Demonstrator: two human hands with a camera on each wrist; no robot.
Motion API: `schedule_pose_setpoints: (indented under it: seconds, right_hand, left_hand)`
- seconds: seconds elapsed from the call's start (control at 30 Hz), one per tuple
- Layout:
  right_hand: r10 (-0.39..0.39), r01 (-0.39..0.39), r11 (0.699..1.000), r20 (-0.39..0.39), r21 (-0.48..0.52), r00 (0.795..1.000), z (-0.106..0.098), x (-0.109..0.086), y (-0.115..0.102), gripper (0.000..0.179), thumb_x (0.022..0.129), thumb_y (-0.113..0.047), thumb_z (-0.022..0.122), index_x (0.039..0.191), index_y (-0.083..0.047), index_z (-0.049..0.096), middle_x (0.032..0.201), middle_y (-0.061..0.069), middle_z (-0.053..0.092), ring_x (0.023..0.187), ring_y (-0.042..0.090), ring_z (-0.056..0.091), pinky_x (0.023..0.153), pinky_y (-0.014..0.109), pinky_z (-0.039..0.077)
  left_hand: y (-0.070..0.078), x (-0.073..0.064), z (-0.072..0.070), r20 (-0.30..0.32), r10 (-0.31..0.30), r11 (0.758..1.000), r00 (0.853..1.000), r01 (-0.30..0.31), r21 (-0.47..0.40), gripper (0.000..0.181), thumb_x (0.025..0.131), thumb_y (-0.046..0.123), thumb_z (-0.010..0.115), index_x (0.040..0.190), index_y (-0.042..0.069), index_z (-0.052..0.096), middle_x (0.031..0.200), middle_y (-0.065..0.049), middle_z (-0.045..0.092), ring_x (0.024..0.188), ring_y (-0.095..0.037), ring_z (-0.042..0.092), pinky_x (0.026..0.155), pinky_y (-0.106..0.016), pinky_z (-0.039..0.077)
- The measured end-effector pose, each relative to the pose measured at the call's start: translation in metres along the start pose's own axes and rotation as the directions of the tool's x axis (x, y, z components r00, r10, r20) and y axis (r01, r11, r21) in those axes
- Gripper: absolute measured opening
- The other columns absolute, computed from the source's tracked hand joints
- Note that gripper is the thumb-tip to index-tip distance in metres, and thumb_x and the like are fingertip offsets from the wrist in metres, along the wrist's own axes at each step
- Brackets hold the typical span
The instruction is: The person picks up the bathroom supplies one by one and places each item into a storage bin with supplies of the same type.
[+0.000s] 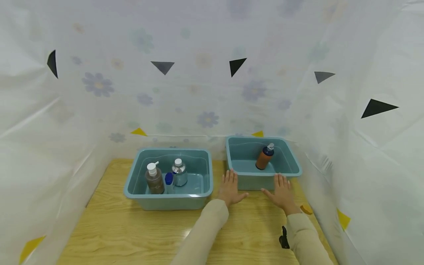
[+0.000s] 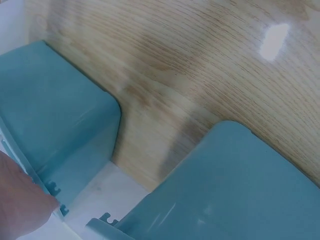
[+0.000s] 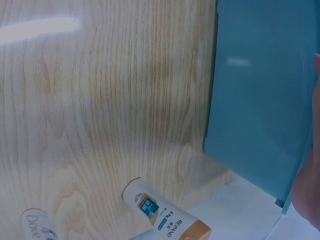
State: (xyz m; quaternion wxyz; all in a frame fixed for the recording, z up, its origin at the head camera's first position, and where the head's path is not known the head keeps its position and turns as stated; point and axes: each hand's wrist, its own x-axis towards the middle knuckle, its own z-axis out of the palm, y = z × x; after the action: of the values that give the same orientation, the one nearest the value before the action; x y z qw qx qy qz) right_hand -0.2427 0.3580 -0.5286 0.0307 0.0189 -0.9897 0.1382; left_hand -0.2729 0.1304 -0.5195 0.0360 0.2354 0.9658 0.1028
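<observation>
Both hands lie with straight fingers at the near rim of the right blue-green plastic bin [image 1: 265, 181]. My left hand [image 1: 229, 187] touches its left front corner, thumb pointing right. Toward the right end of the same rim, my right hand [image 1: 282, 192] rests its fingertips, thumb pointing left. Neither hand grips anything. Inside that bin stands an orange-brown bottle [image 1: 264, 159] with a dark collar and a pale pump top. The wrist views show the bin's side [image 3: 260, 100] and only parts of the hands.
A second bin [image 1: 173, 203] on the left holds a brown pump bottle [image 1: 155, 181], a clear bottle with a white cap [image 1: 180, 175] and a small blue-capped bottle [image 1: 169, 182]. Near my right forearm are a white orange-capped bottle [image 3: 165, 212] and a Dove container [image 3: 38, 225]. White sheeting [image 1: 205, 92] surrounds the table.
</observation>
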Motion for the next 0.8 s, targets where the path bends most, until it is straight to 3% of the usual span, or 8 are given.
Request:
schedule_pose_setpoints:
  seconds: [0.23, 0.4, 0.8]
  right_hand:
    - [0.002, -0.002, 1.0, 0.013, 0.024, 1.0, -0.0021, -0.0028, 0.0036, 0.091, 0.088, -0.043, 0.056, 0.14, 0.018, 0.013, 0.146, 0.04, 0.008, 0.134, 0.055, 0.008, 0.108, 0.065, 0.008]
    - [-0.003, 0.002, 1.0, 0.03, 0.025, 1.0, -0.0032, -0.0027, 0.0028, 0.09, 0.089, -0.043, 0.056, 0.14, 0.018, 0.013, 0.146, 0.04, 0.008, 0.134, 0.055, 0.007, 0.108, 0.065, 0.008]
    - [-0.003, 0.003, 1.0, 0.069, -0.011, 0.998, -0.0073, 0.004, -0.0008, 0.089, 0.088, -0.039, 0.057, 0.14, 0.019, 0.013, 0.147, 0.038, 0.009, 0.134, 0.055, 0.008, 0.109, 0.063, 0.008]
  left_hand:
    - [0.0018, 0.0, -0.002, 0.008, -0.004, 1.0, 1.0, 0.004, 0.006, 0.092, 0.084, 0.067, 0.044, 0.147, 0.003, 0.022, 0.155, -0.014, 0.016, 0.144, -0.027, 0.017, 0.117, -0.038, 0.019]
    - [0.0014, 0.0013, -0.0011, -0.018, -0.01, 0.999, 1.0, 0.01, 0.034, 0.092, 0.084, 0.067, 0.045, 0.146, 0.003, 0.025, 0.154, -0.015, 0.02, 0.143, -0.027, 0.02, 0.115, -0.039, 0.022]
    - [0.0029, 0.0059, 0.0045, 0.015, -0.027, 0.994, 1.0, 0.026, 0.105, 0.09, 0.084, 0.066, 0.046, 0.148, 0.006, 0.022, 0.156, -0.01, 0.017, 0.144, -0.023, 0.017, 0.116, -0.038, 0.021]
